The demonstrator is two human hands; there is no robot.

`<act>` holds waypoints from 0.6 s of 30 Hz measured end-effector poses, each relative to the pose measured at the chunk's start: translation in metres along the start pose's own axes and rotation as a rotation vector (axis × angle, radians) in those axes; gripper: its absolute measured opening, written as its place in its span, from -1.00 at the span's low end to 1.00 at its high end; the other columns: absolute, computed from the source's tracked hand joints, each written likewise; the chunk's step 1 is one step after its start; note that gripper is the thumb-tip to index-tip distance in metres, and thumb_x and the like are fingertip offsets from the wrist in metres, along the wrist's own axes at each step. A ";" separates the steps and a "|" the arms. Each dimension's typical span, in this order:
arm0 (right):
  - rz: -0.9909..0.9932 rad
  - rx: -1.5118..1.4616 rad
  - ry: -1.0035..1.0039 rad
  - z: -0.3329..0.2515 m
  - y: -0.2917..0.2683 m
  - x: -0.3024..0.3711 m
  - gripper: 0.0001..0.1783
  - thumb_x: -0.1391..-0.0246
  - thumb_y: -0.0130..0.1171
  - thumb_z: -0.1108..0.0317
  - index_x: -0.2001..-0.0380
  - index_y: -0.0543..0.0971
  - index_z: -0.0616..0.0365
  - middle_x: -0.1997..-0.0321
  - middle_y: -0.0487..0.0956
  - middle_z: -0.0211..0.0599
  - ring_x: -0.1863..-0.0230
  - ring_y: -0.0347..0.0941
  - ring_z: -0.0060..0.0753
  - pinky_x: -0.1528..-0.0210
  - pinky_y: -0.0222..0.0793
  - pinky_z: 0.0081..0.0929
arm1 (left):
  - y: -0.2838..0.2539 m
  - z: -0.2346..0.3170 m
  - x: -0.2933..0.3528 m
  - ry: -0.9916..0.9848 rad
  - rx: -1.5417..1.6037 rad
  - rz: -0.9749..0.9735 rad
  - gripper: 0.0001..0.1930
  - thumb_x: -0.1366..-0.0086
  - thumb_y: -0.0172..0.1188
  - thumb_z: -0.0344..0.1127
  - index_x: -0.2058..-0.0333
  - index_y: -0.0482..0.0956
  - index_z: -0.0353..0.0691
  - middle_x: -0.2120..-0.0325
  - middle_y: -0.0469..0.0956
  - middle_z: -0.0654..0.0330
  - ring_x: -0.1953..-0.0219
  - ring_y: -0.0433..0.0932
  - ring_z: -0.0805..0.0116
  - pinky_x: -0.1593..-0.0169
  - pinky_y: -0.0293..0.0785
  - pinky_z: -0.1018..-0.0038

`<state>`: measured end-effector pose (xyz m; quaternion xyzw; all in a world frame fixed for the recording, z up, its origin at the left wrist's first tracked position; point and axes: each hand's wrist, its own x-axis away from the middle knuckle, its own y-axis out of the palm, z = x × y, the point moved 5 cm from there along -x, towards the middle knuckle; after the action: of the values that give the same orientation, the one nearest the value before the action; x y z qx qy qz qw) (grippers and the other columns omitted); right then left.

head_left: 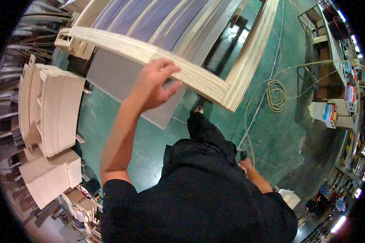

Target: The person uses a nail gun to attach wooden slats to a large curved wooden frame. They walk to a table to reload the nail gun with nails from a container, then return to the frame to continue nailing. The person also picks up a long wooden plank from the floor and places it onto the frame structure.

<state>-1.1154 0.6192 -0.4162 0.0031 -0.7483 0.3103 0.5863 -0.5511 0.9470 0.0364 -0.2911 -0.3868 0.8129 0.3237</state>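
A large frame of pale layered plywood (198, 77) spans the far part of the view, its near corner pointing toward me. My left hand (156, 83) is at the frame's near rail, its fingers curved over the rail's edge and the thumb held apart below. Nothing shows between that thumb and the fingers. Low by my right side, my right hand (245, 163) is closed around a small black tool (243, 154); its kind cannot be made out. A thin pale hose (249, 139) runs down the floor toward that hand.
Curved plywood pieces (59, 109) are stacked at left, beside a lower block of boards (52, 174). A grey sheet (113, 77) lies under the frame. Coiled hose (276, 96) rests on the green floor (288, 137). Cartons (330, 115) line the right side.
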 end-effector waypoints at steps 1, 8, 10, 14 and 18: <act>-0.016 -0.051 0.097 -0.008 0.013 0.021 -0.81 -0.02 0.27 0.37 0.37 0.58 0.31 0.48 0.59 -0.04 0.48 0.56 -0.04 0.42 0.39 -0.12 | -0.004 -0.005 -0.025 -0.009 -0.060 -0.013 -0.56 -0.19 0.35 -0.19 -0.01 0.55 -0.23 -0.02 0.53 -0.06 -0.09 0.51 -0.08 -0.18 0.43 0.16; -0.103 -0.655 0.267 -0.045 0.037 0.017 -0.76 -0.03 0.27 0.38 0.32 0.51 0.33 0.42 0.59 -0.02 0.43 0.56 -0.07 0.42 0.37 -0.02 | 0.051 -0.054 -0.133 -0.239 -0.368 -0.135 -0.09 -0.14 0.38 -0.05 -0.37 0.10 -0.16 -0.19 0.29 -0.18 -0.20 0.38 -0.20 -0.22 0.38 0.07; 0.135 -0.243 0.010 -0.085 0.028 -0.021 -0.76 -0.01 0.23 0.42 0.22 0.57 0.27 0.35 0.63 0.01 0.39 0.60 0.01 0.39 0.42 -0.02 | 0.059 -0.033 -0.144 -0.369 -0.421 -0.286 -0.09 -0.14 0.37 -0.07 -0.37 0.07 -0.13 -0.15 0.31 -0.17 -0.14 0.43 -0.23 -0.12 0.47 -0.03; 0.238 -0.518 -0.132 -0.172 -0.040 -0.021 -0.56 0.09 0.30 0.36 0.06 0.54 0.14 0.31 0.65 0.02 0.36 0.60 0.04 0.32 0.46 -0.07 | 0.072 -0.054 -0.146 -0.416 -0.422 -0.250 -0.23 -0.18 0.31 -0.20 -0.30 0.10 -0.07 -0.03 0.40 -0.16 0.00 0.54 -0.26 0.00 0.50 -0.11; 0.418 -0.503 -0.203 -0.229 -0.099 -0.028 -0.45 0.15 0.31 0.26 0.01 0.54 0.16 0.15 0.65 0.08 0.11 0.60 0.16 0.05 0.50 -0.09 | 0.080 -0.053 -0.148 -0.473 -0.471 -0.276 -0.33 -0.20 0.24 -0.33 -0.24 0.13 -0.07 0.05 0.45 -0.14 0.06 0.57 -0.25 0.04 0.51 -0.09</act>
<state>-0.8700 0.6365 -0.3679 -0.2639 -0.8405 0.2276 0.4149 -0.4447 0.8203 -0.0244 -0.1064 -0.6635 0.6949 0.2560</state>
